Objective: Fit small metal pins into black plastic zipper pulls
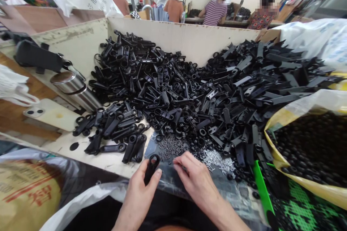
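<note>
My left hand point(139, 189) is closed around a black plastic handle-like part point(151, 168), which stands upright with its ring end on top. To its right, my right hand point(197, 177) has thumb and fingers pinched together; whatever lies between the fingertips is too small to make out. Just beyond those fingertips, small dark metal pieces point(170, 146) are heaped on a dark work surface point(226, 187). Beside them lies a pile of silver pins point(219, 162). Several black parts with ring ends point(135, 148) lie on the bench left of my hands.
Large heaps of black ring-ended parts point(159, 79) and flat black pieces point(271, 65) fill the walled bench. At right are a yellow bag point(273, 130) of round black pieces and a green basket point(261, 187). A steel flask point(78, 88) and phone point(51, 114) sit left. People work behind.
</note>
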Demonstrator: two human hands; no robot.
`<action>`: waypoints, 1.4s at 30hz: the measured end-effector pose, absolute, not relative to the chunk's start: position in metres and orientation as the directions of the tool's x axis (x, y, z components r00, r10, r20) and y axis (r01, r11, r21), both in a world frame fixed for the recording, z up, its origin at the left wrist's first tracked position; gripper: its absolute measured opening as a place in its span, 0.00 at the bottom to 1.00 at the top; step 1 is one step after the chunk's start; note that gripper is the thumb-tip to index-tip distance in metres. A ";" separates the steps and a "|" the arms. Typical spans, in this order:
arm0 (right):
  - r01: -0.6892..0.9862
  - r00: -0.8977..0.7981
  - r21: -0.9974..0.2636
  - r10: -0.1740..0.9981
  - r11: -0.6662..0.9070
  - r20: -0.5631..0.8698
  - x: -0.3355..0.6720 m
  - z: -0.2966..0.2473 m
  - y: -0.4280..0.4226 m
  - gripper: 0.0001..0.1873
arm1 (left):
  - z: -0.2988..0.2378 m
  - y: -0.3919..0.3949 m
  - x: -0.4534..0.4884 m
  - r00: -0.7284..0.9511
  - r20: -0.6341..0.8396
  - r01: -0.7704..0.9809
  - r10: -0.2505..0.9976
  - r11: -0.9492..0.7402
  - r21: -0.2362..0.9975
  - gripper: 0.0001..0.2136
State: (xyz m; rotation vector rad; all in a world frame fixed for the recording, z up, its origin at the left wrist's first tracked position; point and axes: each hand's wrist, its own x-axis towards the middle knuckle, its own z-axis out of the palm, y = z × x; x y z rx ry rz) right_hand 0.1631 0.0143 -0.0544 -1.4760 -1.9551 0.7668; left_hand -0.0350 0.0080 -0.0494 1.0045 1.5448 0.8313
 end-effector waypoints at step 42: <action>0.532 -0.116 -0.798 0.958 0.283 0.262 0.151 -0.061 0.006 0.14 | -0.051 -0.010 -0.021 0.149 -0.665 -0.164 0.732 0.682 0.713 0.27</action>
